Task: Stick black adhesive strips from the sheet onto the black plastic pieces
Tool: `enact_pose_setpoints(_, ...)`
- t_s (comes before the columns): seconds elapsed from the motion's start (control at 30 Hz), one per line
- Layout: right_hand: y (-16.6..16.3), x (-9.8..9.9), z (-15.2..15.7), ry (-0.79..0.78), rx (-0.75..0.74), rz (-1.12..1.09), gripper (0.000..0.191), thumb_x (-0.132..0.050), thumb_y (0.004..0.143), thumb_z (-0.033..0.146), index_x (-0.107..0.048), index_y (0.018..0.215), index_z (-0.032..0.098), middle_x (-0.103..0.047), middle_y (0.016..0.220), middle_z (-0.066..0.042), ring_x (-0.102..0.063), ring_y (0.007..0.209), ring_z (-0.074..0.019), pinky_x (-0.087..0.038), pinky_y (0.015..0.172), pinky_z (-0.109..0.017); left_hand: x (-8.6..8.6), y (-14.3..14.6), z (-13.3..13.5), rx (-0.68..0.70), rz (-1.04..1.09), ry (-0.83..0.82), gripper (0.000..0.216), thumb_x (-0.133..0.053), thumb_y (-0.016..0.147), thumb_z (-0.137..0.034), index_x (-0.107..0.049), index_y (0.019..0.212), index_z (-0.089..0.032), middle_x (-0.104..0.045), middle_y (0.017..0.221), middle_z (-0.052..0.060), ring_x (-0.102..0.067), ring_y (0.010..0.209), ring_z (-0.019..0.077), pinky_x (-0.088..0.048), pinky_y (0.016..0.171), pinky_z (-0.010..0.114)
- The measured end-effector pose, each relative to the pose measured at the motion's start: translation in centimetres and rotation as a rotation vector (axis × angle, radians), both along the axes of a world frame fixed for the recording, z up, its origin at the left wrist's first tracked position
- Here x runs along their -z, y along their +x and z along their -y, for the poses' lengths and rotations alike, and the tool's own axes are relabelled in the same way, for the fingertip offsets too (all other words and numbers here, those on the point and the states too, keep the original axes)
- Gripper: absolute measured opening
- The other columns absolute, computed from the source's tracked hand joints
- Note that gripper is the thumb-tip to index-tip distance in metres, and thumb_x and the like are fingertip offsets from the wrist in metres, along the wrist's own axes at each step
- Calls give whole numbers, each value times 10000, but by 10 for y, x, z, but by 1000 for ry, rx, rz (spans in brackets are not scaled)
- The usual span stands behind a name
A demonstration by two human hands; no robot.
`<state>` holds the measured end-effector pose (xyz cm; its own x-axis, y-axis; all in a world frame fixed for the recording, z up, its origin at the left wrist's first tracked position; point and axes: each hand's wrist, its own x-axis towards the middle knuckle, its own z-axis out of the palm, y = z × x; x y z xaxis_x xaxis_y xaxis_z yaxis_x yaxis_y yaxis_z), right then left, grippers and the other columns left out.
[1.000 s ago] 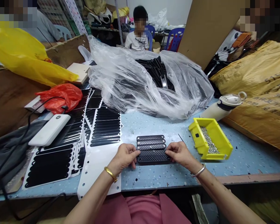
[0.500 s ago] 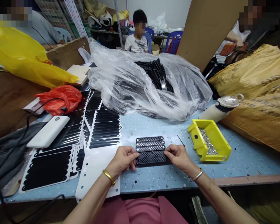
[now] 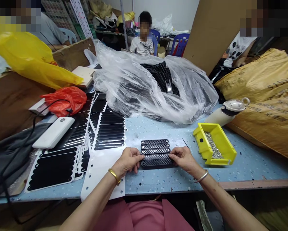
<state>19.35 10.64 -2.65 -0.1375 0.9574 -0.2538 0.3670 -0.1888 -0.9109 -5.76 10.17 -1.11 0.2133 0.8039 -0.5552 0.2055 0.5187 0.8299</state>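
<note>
Squaring black strips [image 3: 157, 157] left of the yellow bin [image 3: 203, 149], seemingly; left hand [image 3: 129, 159] and right hand [image 3: 184, 158] pinch their ends, next needing even pressure.

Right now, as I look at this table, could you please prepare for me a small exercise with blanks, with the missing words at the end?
1. Small metal parts lie in the ____ bin.
2. The left hand and right hand touch strips coloured ____.
3. The left bracelet is gold; the right bracelet is ____.
4. In this view, the red bag lies to the ____ of the bin.

Missing words: yellow; black; silver; left.
</note>
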Motion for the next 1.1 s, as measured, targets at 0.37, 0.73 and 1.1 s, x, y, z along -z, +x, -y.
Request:
enact_pose_setpoints(0.37, 1, 2, 1, -20, 8, -6, 164, -627, 644, 332, -600, 576, 185, -559, 478, 15, -490, 405, -115, -405, 385, -227, 3, -3, 3, -5, 23, 20, 259, -669, 748, -332, -527, 635, -147, -598, 452, -3, -564, 314, 103, -204, 270, 128)
enact_pose_setpoints(0.73, 2, 0, 2, 6, -15, -2, 183, -627, 658, 352, -606, 591, 183, -559, 505, 16, -493, 419, -114, -432, 403, -236, 2, -1, -1, -55, 24, 47, 251, -732, 694, -280, -541, 607, -142, -595, 438, -9, -567, 313, 111, -219, 270, 133)
enact_pose_setpoints(1.1, 3, -4, 0, -53, -22, -25, 175, -638, 651, 344, -621, 593, 179, -559, 476, 21, -506, 399, -112, -416, 395, -225, 2, -14, -23, 185, 26, 3, 238, -753, 632, -260, -559, 544, -156, -582, 398, -18, -554, 303, 117, -310, 284, 155)
